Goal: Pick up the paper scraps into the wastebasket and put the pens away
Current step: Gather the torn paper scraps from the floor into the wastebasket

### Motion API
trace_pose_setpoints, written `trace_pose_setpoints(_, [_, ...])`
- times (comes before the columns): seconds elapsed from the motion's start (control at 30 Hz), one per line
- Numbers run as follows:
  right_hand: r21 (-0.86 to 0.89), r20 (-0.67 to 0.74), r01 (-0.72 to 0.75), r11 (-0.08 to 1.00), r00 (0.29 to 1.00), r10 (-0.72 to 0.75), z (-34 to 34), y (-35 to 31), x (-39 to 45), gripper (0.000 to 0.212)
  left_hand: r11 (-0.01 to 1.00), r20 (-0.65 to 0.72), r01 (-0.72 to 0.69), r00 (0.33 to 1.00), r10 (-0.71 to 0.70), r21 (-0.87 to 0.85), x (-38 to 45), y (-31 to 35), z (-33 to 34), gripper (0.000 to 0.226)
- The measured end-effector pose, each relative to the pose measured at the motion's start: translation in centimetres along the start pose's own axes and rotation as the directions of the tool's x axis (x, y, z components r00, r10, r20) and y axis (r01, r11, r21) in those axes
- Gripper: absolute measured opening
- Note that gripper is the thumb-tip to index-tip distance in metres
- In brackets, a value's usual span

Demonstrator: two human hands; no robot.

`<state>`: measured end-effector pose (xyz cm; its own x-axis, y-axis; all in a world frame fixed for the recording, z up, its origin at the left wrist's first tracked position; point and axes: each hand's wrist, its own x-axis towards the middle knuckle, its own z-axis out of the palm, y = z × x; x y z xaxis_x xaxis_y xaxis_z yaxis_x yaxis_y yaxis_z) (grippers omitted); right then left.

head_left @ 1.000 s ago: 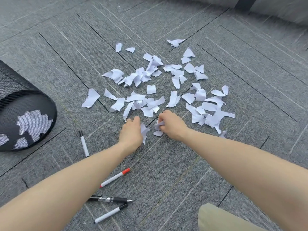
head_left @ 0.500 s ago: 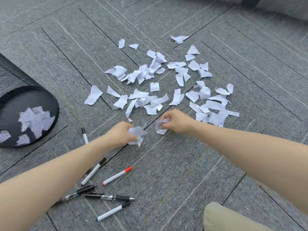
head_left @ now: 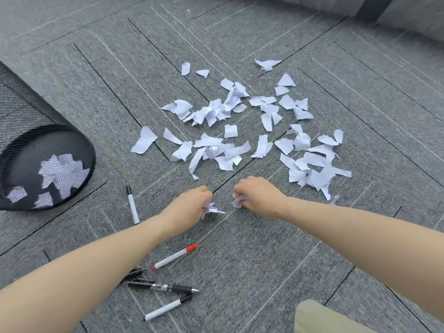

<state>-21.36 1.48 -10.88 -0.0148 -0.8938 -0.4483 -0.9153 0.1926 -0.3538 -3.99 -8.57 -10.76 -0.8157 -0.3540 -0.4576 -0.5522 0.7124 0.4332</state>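
Just right of the wastebasket (head_left: pixel 45 150), which lies on its side on the carpet floor (head_left: pixel 264 260) with a few scraps showing through its mesh, most of the work remains. The left hand (head_left: pixel 192 203) is clenched on a small bunch of scraps; the right hand (head_left: pixel 257 195) likewise grips a crumpled bit. The main scatter of paper scraps (head_left: pixel 240 131) lies farther right of the basket, beyond both hands. The pens (head_left: pixel 165 282) sit below the basket, seemingly untouched.
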Motion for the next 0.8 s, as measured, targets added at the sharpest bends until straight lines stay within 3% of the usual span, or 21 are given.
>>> trace_pose_setpoints(0.1, [0.072, -0.038, -0.054, 0.996, 0.998, 0.057, 0.5, 0.0, -0.2, 0.011, 0.999, 0.003, 0.032, 0.999, -0.032, 0.006, -0.2, 0.1, 0.1, 0.024])
trace_pose_setpoints(0.17, [0.159, -0.079, -0.11, 0.981, 0.989, 0.124, 1.0, -0.1, -0.5, 0.022, 0.997, 0.014, 0.073, 0.997, -0.072, -0.024, -0.2, 0.2, -0.1, 0.033])
trace_pose_setpoints(0.27, [0.215, -0.123, -0.151, 0.965, 0.976, 0.18, 1.5, 0.0, -0.7, 0.033, 0.964, -0.018, 0.153, 0.987, -0.161, -0.219, -0.4, 0.6, -1.6, 0.033])
trace_pose_setpoints(0.4, [0.108, -0.106, -0.141, 0.984, 0.983, 0.152, 1.8, -0.4, -0.4, 0.02, 0.858, -0.194, 0.16, 0.939, -0.285, -0.487, -0.5, 2.0, -7.3, 0.019])
trace_pose_setpoints(0.5, [0.036, -0.051, -0.118, 0.992, 0.991, 0.12, 1.6, -0.9, -0.2, 0.015, 0.824, -0.439, 0.014, 0.841, -0.315, -0.566, -1.5, 2.4, -13.7, 0.024])
trace_pose_setpoints(0.6, [-0.129, 0.022, -0.029, 0.991, 0.999, 0.032, 1.1, -0.9, -0.1, 0.027, 0.839, -0.645, -0.096, 0.687, -0.333, -0.535, -4.2, 1.7, -19.6, 0.016])
trace_pose_setpoints(0.7, [-0.228, 0.103, 0.046, 0.973, 0.994, -0.023, 0.0, -1.6, -0.1, 0.031, 0.882, -0.774, -0.098, 0.53, -0.345, -0.46, -8.3, 0.2, -24.0, 0.02])
trace_pose_setpoints(0.8, [-0.151, 0.174, 0.032, 0.988, 0.985, -0.005, -2.8, -3.9, 0.8, 0.024, 0.896, -0.816, -0.018, 0.421, -0.395, -0.444, -13.2, -2.0, -26.9, 0.02])
